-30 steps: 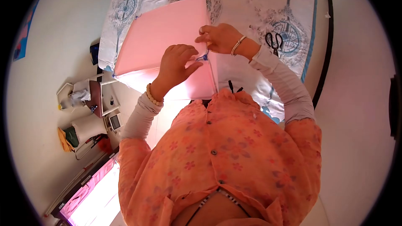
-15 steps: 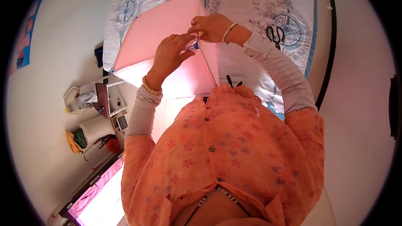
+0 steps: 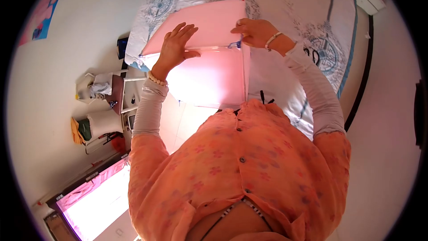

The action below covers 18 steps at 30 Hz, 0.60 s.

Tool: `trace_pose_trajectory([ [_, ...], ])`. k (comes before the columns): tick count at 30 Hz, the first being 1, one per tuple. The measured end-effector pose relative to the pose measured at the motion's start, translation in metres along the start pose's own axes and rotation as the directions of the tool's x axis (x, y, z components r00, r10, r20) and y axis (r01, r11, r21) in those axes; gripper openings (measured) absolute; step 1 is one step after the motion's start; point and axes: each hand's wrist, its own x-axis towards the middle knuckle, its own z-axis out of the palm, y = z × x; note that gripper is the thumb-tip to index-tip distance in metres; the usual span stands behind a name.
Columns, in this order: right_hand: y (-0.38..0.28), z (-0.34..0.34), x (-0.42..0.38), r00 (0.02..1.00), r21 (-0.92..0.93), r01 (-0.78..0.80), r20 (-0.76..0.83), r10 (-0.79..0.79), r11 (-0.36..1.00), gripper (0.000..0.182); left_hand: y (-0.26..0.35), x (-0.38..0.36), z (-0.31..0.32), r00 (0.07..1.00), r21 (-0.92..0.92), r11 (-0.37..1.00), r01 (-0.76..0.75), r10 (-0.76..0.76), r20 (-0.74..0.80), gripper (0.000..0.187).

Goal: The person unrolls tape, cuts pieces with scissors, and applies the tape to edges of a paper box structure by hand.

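Note:
A pink box-shaped fabric piece (image 3: 200, 24) with straight edges rests on the bed, its near face bright with light. A blue tie (image 3: 235, 44) shows at its near upper corner. My left hand (image 3: 176, 47) is over the box's left part, fingers spread and holding nothing. Just above the blue tie is my right hand (image 3: 254, 32), fingers bent and apart, with nothing visible in them. Whether its fingertips touch the box cannot be made out.
Black-handled scissors (image 3: 312, 56) lie on the patterned bed sheet (image 3: 290, 9), partly hidden by my right sleeve. Left of me are a white shelf rack (image 3: 129, 79) with small items, a pale cushion (image 3: 104, 122) and a bright screen (image 3: 96, 201).
My hands have come apart and left the blue tie at the corner. The left hand has opened. In view, the box has turned and shifted right.

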Motion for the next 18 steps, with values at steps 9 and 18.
trace_pose_trajectory([
  [9,-0.006,-0.003,0.009,1.000,0.067,-0.006,0.028,0.005,0.998,0.037,-0.104,-0.069,-0.015,0.980,0.123,0.973,0.194,-0.199,0.028,0.088],
  [18,-0.021,0.005,0.005,1.000,0.022,0.004,0.026,-0.004,1.000,0.038,-0.127,-0.098,-0.015,0.961,-0.080,0.989,0.120,-0.096,0.259,0.086],
])
